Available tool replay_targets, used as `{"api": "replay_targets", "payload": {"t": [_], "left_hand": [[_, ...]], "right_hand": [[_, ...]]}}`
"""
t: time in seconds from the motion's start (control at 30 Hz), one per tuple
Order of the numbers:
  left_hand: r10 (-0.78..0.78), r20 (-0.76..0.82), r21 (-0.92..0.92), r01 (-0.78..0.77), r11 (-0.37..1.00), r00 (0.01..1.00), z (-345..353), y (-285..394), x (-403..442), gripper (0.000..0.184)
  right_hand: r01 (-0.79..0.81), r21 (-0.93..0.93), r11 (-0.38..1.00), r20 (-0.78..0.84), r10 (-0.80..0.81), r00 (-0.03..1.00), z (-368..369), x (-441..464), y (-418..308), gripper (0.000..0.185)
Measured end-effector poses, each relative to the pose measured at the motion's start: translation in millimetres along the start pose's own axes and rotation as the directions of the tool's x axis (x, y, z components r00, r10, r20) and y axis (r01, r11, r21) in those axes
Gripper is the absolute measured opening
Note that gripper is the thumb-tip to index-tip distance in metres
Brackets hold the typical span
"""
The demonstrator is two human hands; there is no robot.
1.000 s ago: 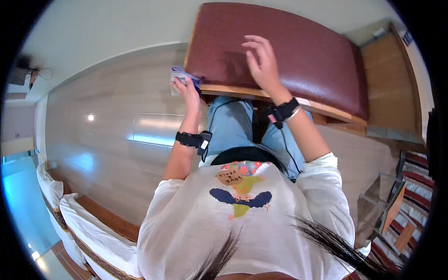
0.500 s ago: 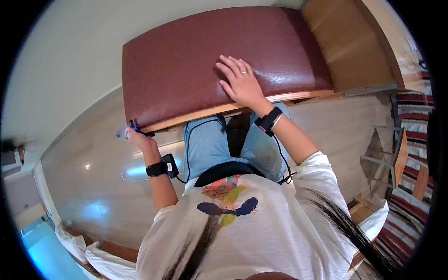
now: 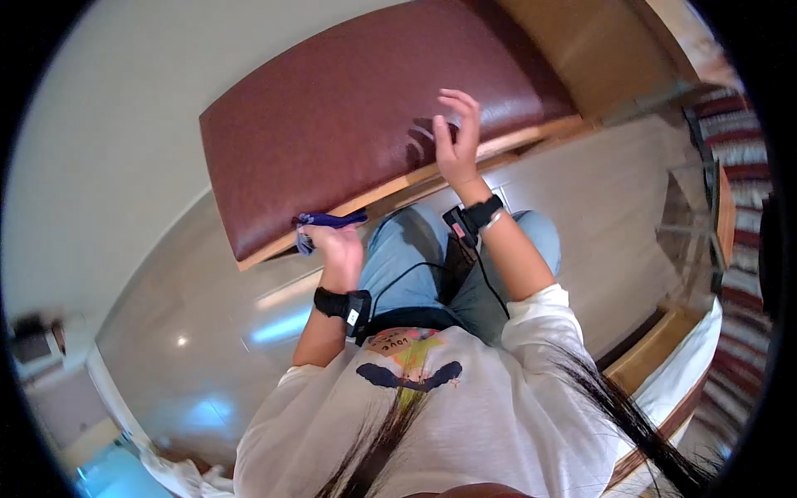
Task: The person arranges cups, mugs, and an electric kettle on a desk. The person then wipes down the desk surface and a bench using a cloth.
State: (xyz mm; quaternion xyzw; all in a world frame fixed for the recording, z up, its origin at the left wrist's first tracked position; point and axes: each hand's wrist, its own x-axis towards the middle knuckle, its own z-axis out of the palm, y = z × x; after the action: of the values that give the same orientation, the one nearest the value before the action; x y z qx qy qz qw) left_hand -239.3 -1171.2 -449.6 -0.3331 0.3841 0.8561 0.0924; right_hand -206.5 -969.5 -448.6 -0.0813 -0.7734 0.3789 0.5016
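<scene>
My left hand (image 3: 339, 247) grips a dark blue cloth (image 3: 332, 220) against the wooden front edge of a bench. Part of the cloth lies over the edge, and a paler bit hangs beside my thumb. The bench seat (image 3: 332, 116) has a smooth, dark red padded cover. Above the seat's front part, my right hand (image 3: 458, 141) is raised with its fingers apart and slightly curled, holding nothing. Its shadow falls on the cover to the left. Both wrists wear black bands with small boxes and cables.
A wooden side panel (image 3: 606, 54) rises at the bench's right end. A glass-sided stand (image 3: 697, 224) is on the right, beside a striped rug (image 3: 735, 174). Glossy floor (image 3: 199, 307) spreads to the left, below a pale wall (image 3: 141, 108).
My left hand has moved right along the bench edge with the cloth. My right hand has lifted off the seat and turned. The view has shifted and tilted.
</scene>
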Motion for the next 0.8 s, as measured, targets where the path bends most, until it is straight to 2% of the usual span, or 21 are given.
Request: {"api": "replay_targets", "payload": {"t": [0.03, 0.1, 0.13, 0.2, 0.23, 0.27, 0.3, 0.33, 0.4, 0.43, 0.5, 0.53, 0.57, 0.6, 0.67, 0.7, 0.73, 0.8], "left_hand": [[-0.029, 0.032, 0.035, 0.028, 0.999, 0.999, -1, -2, 6, 0.048], [-0.154, 0.275, 0.058, 0.143, 0.988, 0.949, -2, -15, 10, 0.048], [-0.206, 0.344, 0.045, 0.203, 0.978, 0.916, 12, -24, -2, 0.05], [-0.249, 0.316, -0.03, 0.272, 0.962, 0.916, 26, -48, -15, 0.053], [-0.315, 0.335, 0.033, 0.323, 0.946, 0.888, 36, -60, -27, 0.055], [-0.372, 0.35, 0.088, 0.365, 0.927, 0.86, 44, -72, -39, 0.056], [-0.381, 0.324, 0.09, 0.372, 0.924, 0.866, 59, -109, -40, 0.057], [-0.46, 0.285, 0.066, 0.462, 0.884, 0.841, 75, -109, -61, 0.057], [-0.517, 0.209, 0.124, 0.502, 0.856, 0.83, 87, -108, -74, 0.057], [-0.525, 0.21, 0.133, 0.508, 0.851, 0.825, 81, -109, -71, 0.057], [-0.556, 0.485, 0.241, 0.507, 0.827, 0.675, 65, -110, -54, 0.051], [-0.559, 0.492, 0.242, 0.512, 0.824, 0.668, 53, -105, -41, 0.051], [-0.624, 0.538, 0.487, 0.396, 0.779, 0.566, 37, -95, -28, 0.047], [-0.699, 0.546, 0.689, 0.227, 0.688, 0.462, 22, -82, -22, 0.044], [-0.61, 0.618, 0.748, -0.13, 0.651, 0.496, 20, -22, -52, 0.043], [-0.548, 0.74, 0.671, -0.377, 0.638, 0.389, 13, 0, -51, 0.047], [-0.497, 0.833, 0.534, -0.594, 0.602, 0.245, 7, 20, -46, 0.051], [-0.236, 0.953, 0.283, -0.836, 0.47, 0.19, -5, 51, -34, 0.059]], "right_hand": [[-0.067, 0.011, 0.998, -0.119, 0.068, 0.991, -1, -10, -10, 0.021], [-0.197, 0.071, 0.978, -0.319, 0.209, 0.924, -10, -36, -26, 0.016], [-0.323, 0.22, 0.92, -0.346, 0.383, 0.856, -21, -50, -37, 0.015], [-0.554, 0.134, 0.822, -0.233, 0.57, 0.788, -37, -79, -66, 0.018], [-0.554, 0.122, 0.824, -0.267, 0.565, 0.781, -42, -93, -70, 0.018], [-0.686, 0.103, 0.721, -0.138, 0.693, 0.707, -42, -109, -68, 0.022], [-0.807, 0.066, 0.587, -0.012, 0.809, 0.588, -52, -113, -55, 0.026], [-0.806, 0.066, 0.588, -0.031, 0.809, 0.587, -54, -108, -61, 0.026], [-0.901, 0.398, 0.172, 0.311, 0.899, 0.309, -58, -96, -68, 0.034], [-0.875, 0.412, 0.254, 0.252, 0.891, 0.377, -56, -94, -65, 0.044], [-0.882, 0.381, 0.277, 0.257, 0.885, 0.389, -53, -81, -66, 0.046], [-0.888, 0.35, 0.298, 0.27, 0.876, 0.4, -48, -75, -66, 0.049], [-0.892, 0.365, 0.266, 0.37, 0.838, 0.401, -44, -70, -64, 0.056], [-0.89, 0.372, 0.264, 0.364, 0.84, 0.402, -36, -69, -62, 0.056], [-0.871, 0.44, 0.216, 0.244, 0.905, 0.348, -7, -71, -50, 0.066], [-0.833, 0.447, 0.327, 0.121, 0.9, 0.418, 14, -77, -34, 0.077], [-0.831, 0.321, 0.455, -0.016, 0.88, 0.475, 28, -74, -32, 0.085], [-0.854, 0.251, 0.455, -0.286, 0.878, 0.384, 48, -65, -33, 0.075]]}}
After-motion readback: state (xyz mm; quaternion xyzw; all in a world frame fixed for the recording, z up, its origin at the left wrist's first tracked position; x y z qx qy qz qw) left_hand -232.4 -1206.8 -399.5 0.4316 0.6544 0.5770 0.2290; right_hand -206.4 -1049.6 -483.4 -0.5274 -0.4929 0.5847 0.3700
